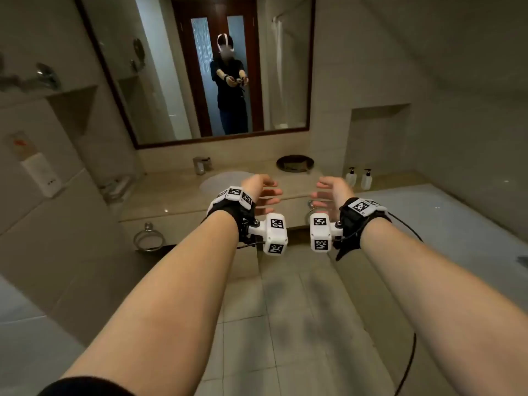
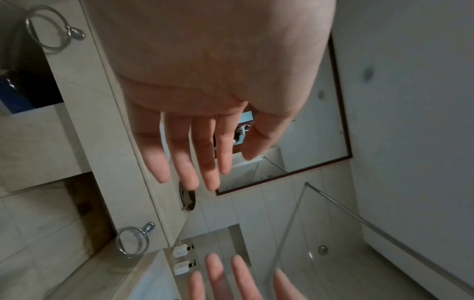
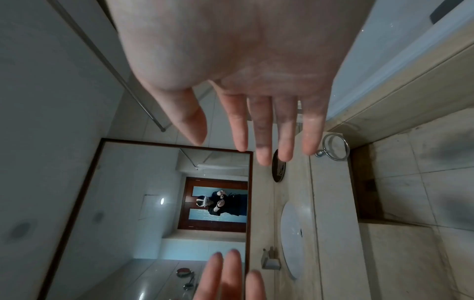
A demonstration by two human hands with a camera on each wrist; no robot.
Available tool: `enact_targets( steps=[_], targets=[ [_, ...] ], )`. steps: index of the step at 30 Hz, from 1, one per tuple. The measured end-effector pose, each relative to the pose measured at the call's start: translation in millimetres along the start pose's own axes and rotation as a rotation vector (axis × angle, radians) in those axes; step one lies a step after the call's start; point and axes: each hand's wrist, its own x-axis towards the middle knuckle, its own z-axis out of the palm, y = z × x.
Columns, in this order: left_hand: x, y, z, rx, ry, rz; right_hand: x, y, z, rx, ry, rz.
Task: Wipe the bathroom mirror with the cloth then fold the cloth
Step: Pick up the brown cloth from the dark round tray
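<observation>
The bathroom mirror (image 1: 177,81) in its dark wooden frame hangs on the wall above the counter. It also shows in the left wrist view (image 2: 315,132) and the right wrist view (image 3: 141,192). My left hand (image 1: 265,195) and right hand (image 1: 325,195) are held out side by side in front of the counter, palms facing each other. Both hands have spread, relaxed fingers and hold nothing. The wrist views show the left hand (image 2: 205,152) and right hand (image 3: 256,132) empty. A dark round tray (image 1: 295,162) holds something olive; I cannot tell whether it is the cloth.
A beige counter (image 1: 171,195) carries an oval sink (image 1: 225,178), a metal tap (image 1: 201,164) and two white pump bottles (image 1: 358,178). Towel rings (image 1: 148,238) hang on the counter's front. A bathtub (image 1: 443,212) lies to the right.
</observation>
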Motion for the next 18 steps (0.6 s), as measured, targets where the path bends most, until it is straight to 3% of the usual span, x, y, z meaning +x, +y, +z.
enact_targets(
  steps=[11, 18],
  targets=[
    [175.5, 28.8, -9.1, 0.068, -0.012, -0.095, 163.3, -6.2, 28.6, -0.097, 0.03, 0.117],
    [304.1, 85.0, -37.1, 0.128, -0.053, -0.09, 275.5, -45.3, 53.2, -0.163, 0.091, 0.106]
  ],
)
